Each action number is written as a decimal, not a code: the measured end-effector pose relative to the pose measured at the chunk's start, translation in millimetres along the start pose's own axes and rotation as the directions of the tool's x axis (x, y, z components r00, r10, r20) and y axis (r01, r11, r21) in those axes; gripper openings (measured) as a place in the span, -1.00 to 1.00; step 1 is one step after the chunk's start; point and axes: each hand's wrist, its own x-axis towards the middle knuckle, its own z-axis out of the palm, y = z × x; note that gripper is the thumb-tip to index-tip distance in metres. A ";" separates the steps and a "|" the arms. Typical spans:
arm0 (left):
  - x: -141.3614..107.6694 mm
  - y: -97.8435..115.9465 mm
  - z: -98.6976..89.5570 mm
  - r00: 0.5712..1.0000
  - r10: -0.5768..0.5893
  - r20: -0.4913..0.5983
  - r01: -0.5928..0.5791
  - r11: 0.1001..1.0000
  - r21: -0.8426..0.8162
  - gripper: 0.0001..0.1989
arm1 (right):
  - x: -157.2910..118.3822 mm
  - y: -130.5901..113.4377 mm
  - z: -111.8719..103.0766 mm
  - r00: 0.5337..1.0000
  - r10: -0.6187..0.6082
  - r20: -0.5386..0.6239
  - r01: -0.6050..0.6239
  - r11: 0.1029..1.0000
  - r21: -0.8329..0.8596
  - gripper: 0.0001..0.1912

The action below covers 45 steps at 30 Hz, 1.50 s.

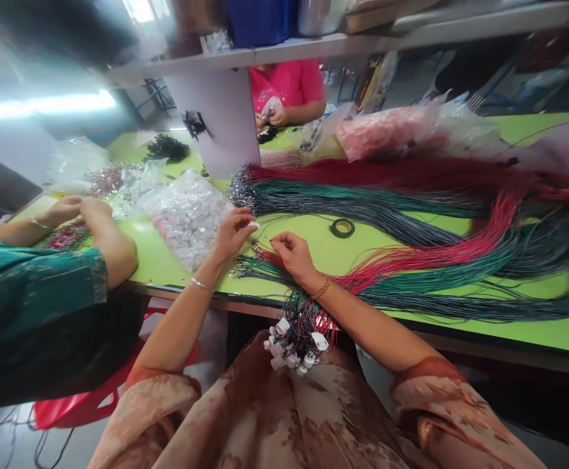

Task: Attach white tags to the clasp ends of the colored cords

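Note:
My left hand [235, 233] pinches a small white plastic connector [254, 225] between thumb and fingers. Just to its right, my right hand [291, 253] is closed in a pinch on a thin wire whose tip is barely visible. Beneath my hands lie the ends of red wires [362, 268], green wires [406, 281] and black wires [441, 303], stretching off to the right. Over the table edge and my lap hangs a bunch of wires with white connectors [291, 358] on them. A clear bag of white connectors [187, 218] rests beside my left hand.
A roll of black tape [342, 228] lies between the wire bundles. Dark red wires [387, 174] run along the back, near a bag of pink parts [387, 133]. A co-worker in a green sleeve [40, 280] sits at left; another in a pink shirt [289, 88] works opposite. A shelf [362, 40] spans above.

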 end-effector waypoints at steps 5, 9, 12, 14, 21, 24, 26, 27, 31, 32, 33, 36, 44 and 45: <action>-48.8 22.9 7.4 0.961 -0.277 -0.009 0.237 0.839 -0.490 -0.70 | -7.3 -8.0 0.4 0.996 -0.029 0.088 0.036 0.997 -0.070 -0.75; -75.4 36.5 14.5 0.901 -0.428 0.070 0.343 0.604 -0.720 -0.63 | -13.2 -12.7 0.8 0.985 -0.041 0.165 0.064 0.989 -0.134 -0.79; -84.0 44.9 14.7 0.878 -0.465 0.112 0.363 0.493 -0.791 -0.64 | -16.4 -15.7 1.2 0.973 -0.049 0.224 0.089 0.981 -0.175 -0.83; -87.0 49.2 13.5 0.869 -0.478 0.127 0.370 0.457 -0.809 -0.66 | -17.7 -17.5 1.2 0.968 -0.041 0.248 0.093 0.975 -0.202 -0.84; -94.5 54.3 8.3 0.848 -0.500 0.177 0.414 0.416 -0.809 -0.69 | -17.9 -19.7 0.5 0.958 -0.014 0.286 0.092 0.961 -0.260 -0.84; -97.6 52.9 6.3 0.843 -0.499 0.200 0.434 0.412 -0.801 -0.68 | -17.1 -18.9 0.3 0.952 -0.003 0.305 0.092 0.956 -0.279 -0.83; -99.6 52.2 6.0 0.836 -0.507 0.209 0.451 0.417 -0.790 -0.67 | -16.6 -17.9 0.4 0.943 0.016 0.333 0.088 0.951 -0.295 -0.82; -100.5 52.2 6.3 0.832 -0.513 0.210 0.458 0.422 -0.782 -0.67 | -16.5 -17.3 0.6 0.937 0.026 0.349 0.086 0.949 -0.303 -0.81; -104.4 56.2 10.9 0.837 -0.526 0.154 0.445 0.489 -0.750 -0.70 | -18.4 -13.5 2.8 0.931 0.026 0.365 0.103 0.939 -0.329 -0.81; -105.5 57.9 12.5 0.839 -0.528 0.128 0.433 0.508 -0.744 -0.71 | -19.4 -12.3 3.4 0.933 0.011 0.359 0.118 0.936 -0.333 -0.80; -106.8 59.6 14.2 0.840 -0.533 0.104 0.422 0.522 -0.741 -0.71 | -20.5 -11.1 4.0 0.934 -0.007 0.357 0.135 0.933 -0.334 -0.80; -111.3 64.1 19.5 0.830 -0.554 0.060 0.401 0.519 -0.755 -0.72 | -23.6 -8.4 4.8 0.926 -0.051 0.373 0.189 0.921 -0.342 -0.78; -115.6 67.4 28.2 0.822 -0.566 -0.057 0.331 0.557 -0.761 -0.75 | -27.3 -11.9 3.2 0.866 -0.108 0.487 0.315 0.876 -0.366 -0.85; -115.4 67.7 28.2 0.818 -0.572 -0.058 0.333 0.554 -0.763 -0.74 | -27.6 -12.0 3.1 0.861 -0.114 0.496 0.324 0.874 -0.362 -0.86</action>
